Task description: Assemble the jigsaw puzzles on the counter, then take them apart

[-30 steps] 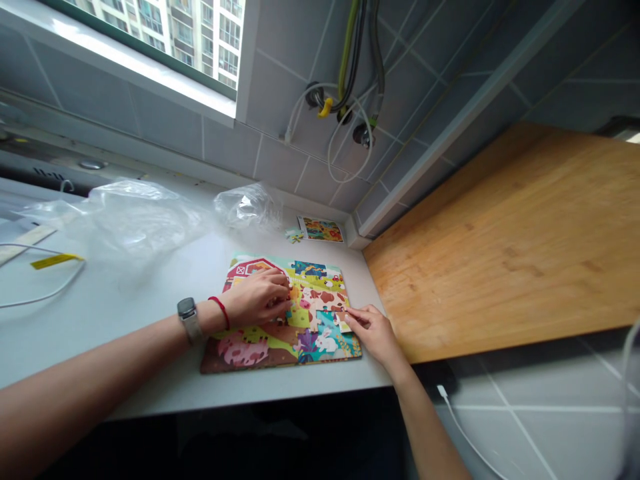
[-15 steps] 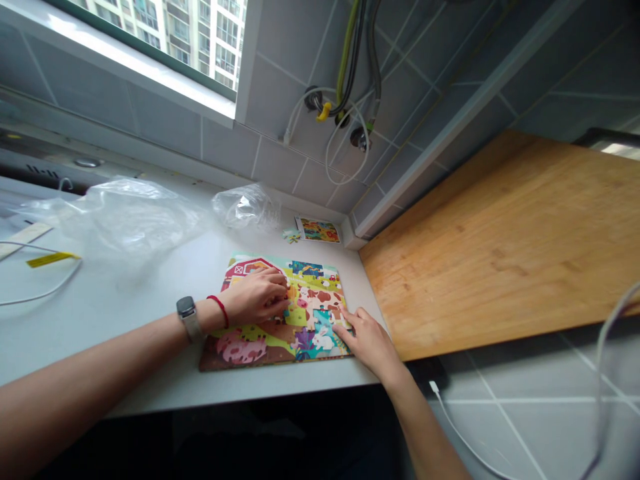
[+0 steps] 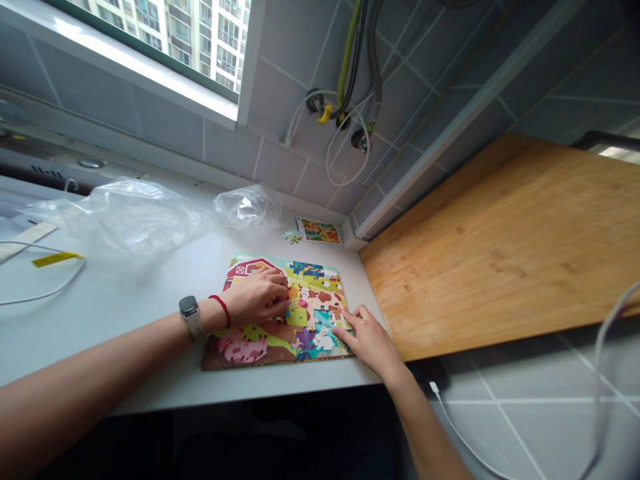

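Observation:
A colourful farm jigsaw puzzle (image 3: 280,352) lies flat near the counter's front edge, showing a red barn, a pink pig, a brown-spotted cow and a white rabbit. My left hand (image 3: 257,297), with a watch and red cord at the wrist, rests over its middle. The fingers there are curled downward, and whatever they hold is hidden beneath them. At the puzzle's right edge is my right hand (image 3: 367,340), thumb and index finger stretched apart and touching the pieces beside the cow and rabbit. Some blue and teal pieces look mismatched with the picture around them.
Crumpled clear plastic bags (image 3: 145,217) lie at the back left. A picture card (image 3: 321,231) and a few loose puzzle pieces (image 3: 291,237) sit near the back corner. A large wooden board (image 3: 500,253) borders the right side. A white cable with a yellow label (image 3: 57,259) lies left.
Both hands keep almost the same place on the puzzle. The whole view has shifted very slightly.

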Demonstrator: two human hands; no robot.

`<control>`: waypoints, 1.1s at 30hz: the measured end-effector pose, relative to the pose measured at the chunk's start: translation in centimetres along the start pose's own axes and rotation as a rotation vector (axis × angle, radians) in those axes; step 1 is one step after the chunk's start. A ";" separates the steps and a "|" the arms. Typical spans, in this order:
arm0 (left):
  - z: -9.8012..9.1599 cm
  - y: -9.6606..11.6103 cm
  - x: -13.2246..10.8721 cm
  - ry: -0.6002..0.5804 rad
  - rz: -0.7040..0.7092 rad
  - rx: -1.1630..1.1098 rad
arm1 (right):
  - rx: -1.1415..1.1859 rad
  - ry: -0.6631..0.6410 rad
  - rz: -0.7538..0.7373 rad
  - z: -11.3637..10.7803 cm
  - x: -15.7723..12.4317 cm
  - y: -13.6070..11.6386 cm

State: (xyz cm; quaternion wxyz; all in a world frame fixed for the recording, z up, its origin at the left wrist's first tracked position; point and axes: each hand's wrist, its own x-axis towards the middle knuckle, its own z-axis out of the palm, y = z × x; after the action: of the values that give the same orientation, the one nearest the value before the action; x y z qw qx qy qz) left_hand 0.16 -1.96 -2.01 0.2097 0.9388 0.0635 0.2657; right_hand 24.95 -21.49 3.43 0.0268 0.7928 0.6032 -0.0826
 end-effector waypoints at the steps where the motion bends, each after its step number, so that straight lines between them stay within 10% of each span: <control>1: 0.0 0.0 0.0 0.001 0.002 -0.001 | -0.014 0.014 -0.017 0.0 0.0 0.0; 33: 0.0 0.2 0.0 0.026 -0.015 0.023 | 0.305 0.188 -0.036 1.7 0.0 -3.9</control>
State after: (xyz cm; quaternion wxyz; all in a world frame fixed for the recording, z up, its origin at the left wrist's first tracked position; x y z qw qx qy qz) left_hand 0.16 -2.12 -1.92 0.2001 0.9372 0.0764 0.2755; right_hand 21.01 -20.65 2.02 -0.1520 0.7809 0.5977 -0.0990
